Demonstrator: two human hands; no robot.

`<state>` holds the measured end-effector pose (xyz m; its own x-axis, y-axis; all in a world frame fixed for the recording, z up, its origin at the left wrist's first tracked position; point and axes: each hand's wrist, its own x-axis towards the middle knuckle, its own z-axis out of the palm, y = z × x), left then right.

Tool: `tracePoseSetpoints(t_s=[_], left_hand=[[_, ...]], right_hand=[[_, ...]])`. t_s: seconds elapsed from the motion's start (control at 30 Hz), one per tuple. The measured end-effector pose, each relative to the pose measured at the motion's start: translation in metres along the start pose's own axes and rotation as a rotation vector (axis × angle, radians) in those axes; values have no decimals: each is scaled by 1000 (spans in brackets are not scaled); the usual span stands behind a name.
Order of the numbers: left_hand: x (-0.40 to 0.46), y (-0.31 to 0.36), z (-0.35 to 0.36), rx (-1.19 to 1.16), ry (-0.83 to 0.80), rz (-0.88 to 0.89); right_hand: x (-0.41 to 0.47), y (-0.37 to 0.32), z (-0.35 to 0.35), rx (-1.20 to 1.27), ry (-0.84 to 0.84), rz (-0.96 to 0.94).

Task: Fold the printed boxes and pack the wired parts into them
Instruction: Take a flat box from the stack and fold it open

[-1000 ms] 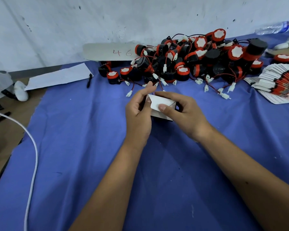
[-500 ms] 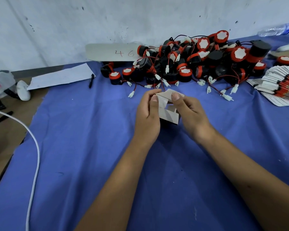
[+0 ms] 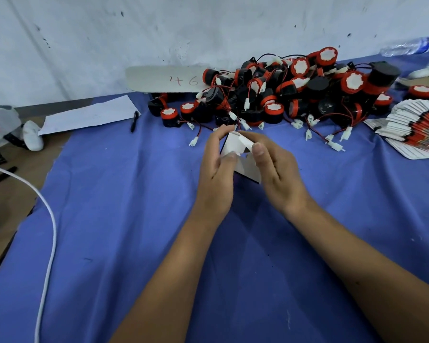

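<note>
Both hands are holding a box over the bench.
Left hand (image 3: 217,167) and right hand (image 3: 278,169) are pinching the half-folded box (image 3: 235,147) between them, near the parts (image 3: 282,92).

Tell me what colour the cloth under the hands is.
Blue; the cloth shows best in the head view, the only one.

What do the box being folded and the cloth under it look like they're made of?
Box: thin matte card, probably paperboard; white inside, creased flaps hold sharp folds between the left hand and right hand. Cloth: blue woven fabric, matte, with soft wrinkles and a raw edge.
</note>
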<state>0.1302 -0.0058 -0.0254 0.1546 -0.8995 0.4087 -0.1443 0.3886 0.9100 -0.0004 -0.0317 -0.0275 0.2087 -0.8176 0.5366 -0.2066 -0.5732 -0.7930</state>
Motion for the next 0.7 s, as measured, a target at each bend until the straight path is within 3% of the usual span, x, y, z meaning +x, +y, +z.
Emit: tracePoseSetpoints(t_s=[0.1,0.2,0.37,0.5,0.7], left_hand=[[-5,0,0,185,-99,88],[-5,-2,4,357,6,210],[-1,-8,1,370,130,429],[2,-11,-4,412,128,444],[2,-11,-11,444,-56,430]], right_hand=[[2,-1,-4,66,56,38],[2,-1,-2,125,14,95],[1,-6,2,265,-63,144],[-1,-6,3,264,-94,132],[3,-4,-4,259,-62,113]])
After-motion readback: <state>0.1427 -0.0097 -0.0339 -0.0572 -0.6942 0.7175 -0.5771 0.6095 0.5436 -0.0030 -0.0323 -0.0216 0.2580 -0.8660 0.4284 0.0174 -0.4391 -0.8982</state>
